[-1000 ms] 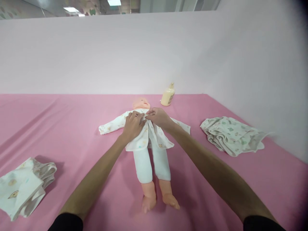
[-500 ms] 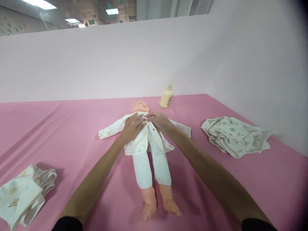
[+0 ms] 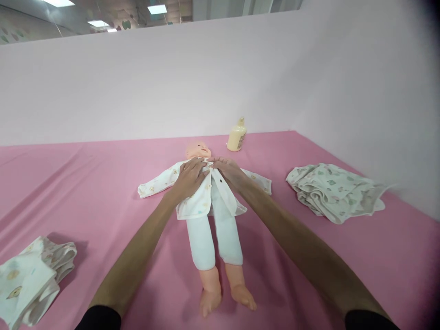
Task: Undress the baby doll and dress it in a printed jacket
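A baby doll (image 3: 202, 243) lies on its back, head at the far end and bare feet toward me. It has white legs and wears a white printed jacket (image 3: 194, 207) with sleeves spread out. The jacket's front edges meet near the neck and fall apart lower down, where a dark snap shows on the right flap. My left hand (image 3: 191, 178) rests on the chest, thumb and fingers closed on the left front edge. From the other side, my right hand (image 3: 227, 171) pinches the right edge near the collar. The fingertips nearly meet; what lies between them is partly hidden.
A pale yellow pump bottle (image 3: 236, 136) stands beyond the doll's head, near the white wall (image 3: 144, 87). Crumpled printed cloth (image 3: 335, 190) lies at the right, and folded printed cloth (image 3: 30, 279) at the near left. Pink sheeting (image 3: 103, 183) covers the surface.
Both hands stay at the jacket's upper front, with small finger shifts; the right fingers look flatter across the collar. The whole view has shifted slightly.
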Demonstrator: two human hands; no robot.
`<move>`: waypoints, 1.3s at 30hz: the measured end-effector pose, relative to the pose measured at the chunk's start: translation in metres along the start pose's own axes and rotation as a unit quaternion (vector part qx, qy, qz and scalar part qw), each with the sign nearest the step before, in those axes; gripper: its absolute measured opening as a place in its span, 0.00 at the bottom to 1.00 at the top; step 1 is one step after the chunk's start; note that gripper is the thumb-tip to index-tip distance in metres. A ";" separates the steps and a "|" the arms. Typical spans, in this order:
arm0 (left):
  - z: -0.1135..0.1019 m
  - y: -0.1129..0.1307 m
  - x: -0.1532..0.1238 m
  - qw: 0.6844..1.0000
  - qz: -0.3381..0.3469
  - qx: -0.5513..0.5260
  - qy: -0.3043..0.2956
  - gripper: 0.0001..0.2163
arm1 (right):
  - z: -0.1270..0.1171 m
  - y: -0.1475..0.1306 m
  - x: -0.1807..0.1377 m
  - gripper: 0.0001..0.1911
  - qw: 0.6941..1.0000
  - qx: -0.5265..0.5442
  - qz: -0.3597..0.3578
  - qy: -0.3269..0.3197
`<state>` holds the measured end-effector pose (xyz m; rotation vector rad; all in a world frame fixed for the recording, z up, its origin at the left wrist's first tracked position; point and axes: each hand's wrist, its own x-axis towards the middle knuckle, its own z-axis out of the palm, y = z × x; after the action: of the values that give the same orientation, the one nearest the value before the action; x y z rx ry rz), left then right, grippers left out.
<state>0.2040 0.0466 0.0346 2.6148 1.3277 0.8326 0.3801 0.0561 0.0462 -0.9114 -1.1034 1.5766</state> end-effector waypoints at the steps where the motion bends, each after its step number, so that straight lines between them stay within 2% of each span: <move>1: 0.001 0.000 0.001 1.000 0.010 0.014 0.009 0.17 | 0.000 0.001 0.000 0.15 1.000 0.011 -0.005 -0.005; 8: 0.004 -0.002 0.006 0.988 0.080 0.123 0.041 0.12 | -0.002 0.009 0.004 0.14 0.998 0.050 -0.027 -0.027; 15: 0.002 -0.004 0.006 0.987 0.082 0.123 0.066 0.10 | -0.003 0.002 0.000 0.12 0.999 0.000 -0.030 -0.039; 20: 0.003 -0.005 0.006 0.987 0.075 0.116 0.088 0.10 | -0.007 -0.009 -0.004 0.10 0.999 -0.039 -0.015 -0.007; 25: 0.005 -0.003 0.005 0.982 0.084 0.141 0.092 0.12 | -0.009 -0.012 -0.005 0.05 0.999 -0.050 0.011 -0.018; 30: 0.004 -0.001 0.004 0.976 0.093 0.170 0.095 0.14 | -0.005 -0.011 -0.005 0.05 0.998 -0.059 0.012 0.031; 37: 0.006 -0.003 0.003 0.971 0.102 0.189 0.108 0.14 | 0.003 -0.025 -0.020 0.06 0.983 -0.175 -0.002 0.063; 39: 0.006 -0.004 0.003 0.970 0.104 0.190 0.109 0.13 | 0.003 -0.029 -0.023 0.07 0.976 -0.212 0.006 0.055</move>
<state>0.2062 0.0524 0.0294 3.0787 1.4041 1.0099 0.3912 0.0365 0.0758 -1.2732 -1.3834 1.3019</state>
